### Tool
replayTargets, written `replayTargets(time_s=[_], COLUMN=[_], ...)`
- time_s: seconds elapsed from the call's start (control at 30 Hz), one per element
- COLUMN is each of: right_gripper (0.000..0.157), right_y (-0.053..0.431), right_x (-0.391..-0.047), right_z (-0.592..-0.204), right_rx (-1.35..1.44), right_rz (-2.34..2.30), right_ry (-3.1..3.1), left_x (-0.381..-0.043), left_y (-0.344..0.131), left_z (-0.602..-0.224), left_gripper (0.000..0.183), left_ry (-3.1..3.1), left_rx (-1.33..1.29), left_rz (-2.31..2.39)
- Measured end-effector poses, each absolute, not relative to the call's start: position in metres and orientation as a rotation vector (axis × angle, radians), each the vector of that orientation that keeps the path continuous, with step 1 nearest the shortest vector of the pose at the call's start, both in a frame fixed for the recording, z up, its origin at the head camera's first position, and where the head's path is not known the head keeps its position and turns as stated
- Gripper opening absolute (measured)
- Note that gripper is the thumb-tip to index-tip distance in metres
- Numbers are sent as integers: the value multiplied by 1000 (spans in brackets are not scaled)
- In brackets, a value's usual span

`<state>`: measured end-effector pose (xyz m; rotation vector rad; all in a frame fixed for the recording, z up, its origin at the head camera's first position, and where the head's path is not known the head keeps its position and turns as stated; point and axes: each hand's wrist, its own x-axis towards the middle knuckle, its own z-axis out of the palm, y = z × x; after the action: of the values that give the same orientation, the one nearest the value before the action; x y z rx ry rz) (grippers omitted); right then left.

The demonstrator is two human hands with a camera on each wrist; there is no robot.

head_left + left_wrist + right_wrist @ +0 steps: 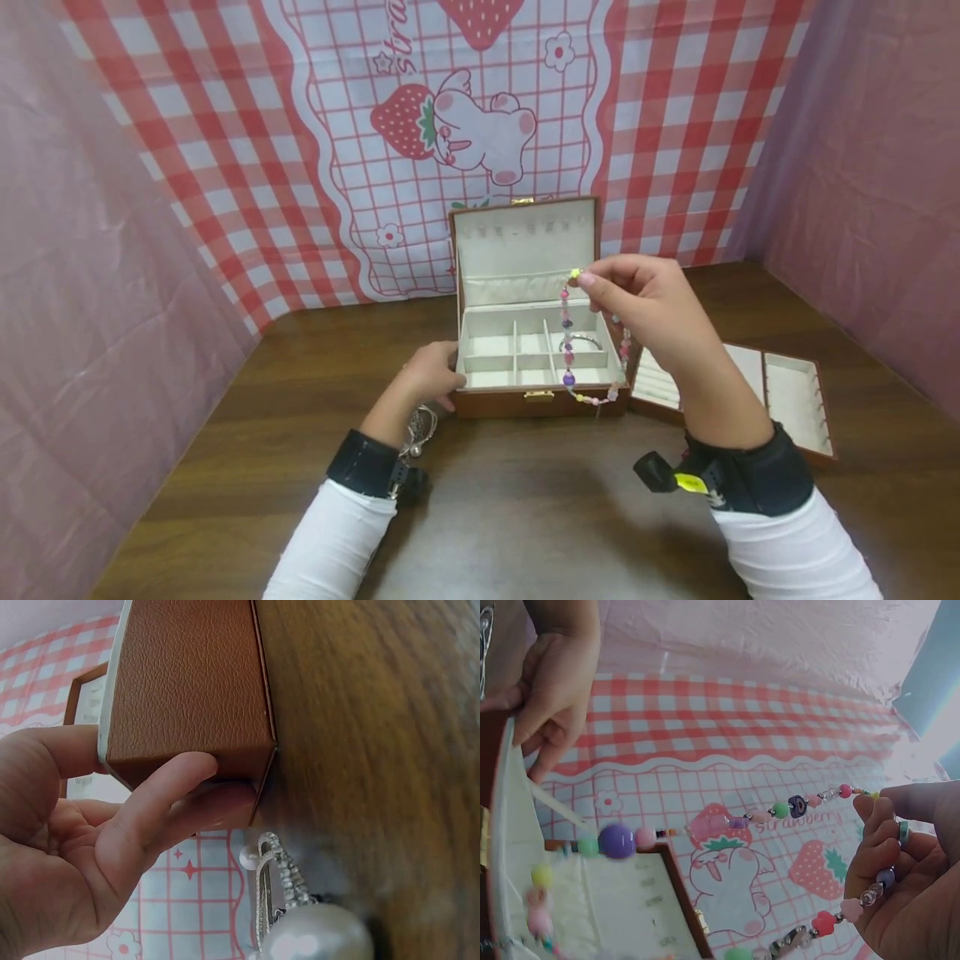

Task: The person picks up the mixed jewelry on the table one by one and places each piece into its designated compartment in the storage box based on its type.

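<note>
My right hand (656, 308) pinches a necklace of colorful beads (569, 379) at its top, by a yellow bead. The loop hangs over the right part of an open brown jewelry box (491, 407), in front of its compartments. In the right wrist view, purple, pink and green beads (618, 841) stretch toward the box. My left hand (433, 372) grips the box at its left front corner, thumb at the upper rim and fingers against the side (191, 769). Inside a right compartment lies a silvery bracelet (588, 340).
Silvery jewelry with pearls (420, 427) lies on the wooden table (517, 517) beside my left wrist. A cream-lined tray (795, 396) with sections sits right of the box, partly behind my right forearm. The box lid (525, 246) stands upright before a checked strawberry cloth (667, 125).
</note>
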<state>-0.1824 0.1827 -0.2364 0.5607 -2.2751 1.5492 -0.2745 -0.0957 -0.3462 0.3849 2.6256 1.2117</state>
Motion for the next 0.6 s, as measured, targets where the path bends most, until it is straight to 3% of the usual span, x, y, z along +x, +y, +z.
replayTargets(time_s=[0.23,0.6], right_gripper=[26,29], right_y=[186,196], right_x=[-215,-267], right_z=[-220,-209], right_rx=[605,454], right_rz=[1685,1630], right_ry=[-2250,-2322], left_x=[-274,-275], left_y=[-94,-94], left_z=[-348,-347], left_gripper=[59,58], left_ry=[2629,2636], left_rx=[359,370], left_rz=[1203,1200])
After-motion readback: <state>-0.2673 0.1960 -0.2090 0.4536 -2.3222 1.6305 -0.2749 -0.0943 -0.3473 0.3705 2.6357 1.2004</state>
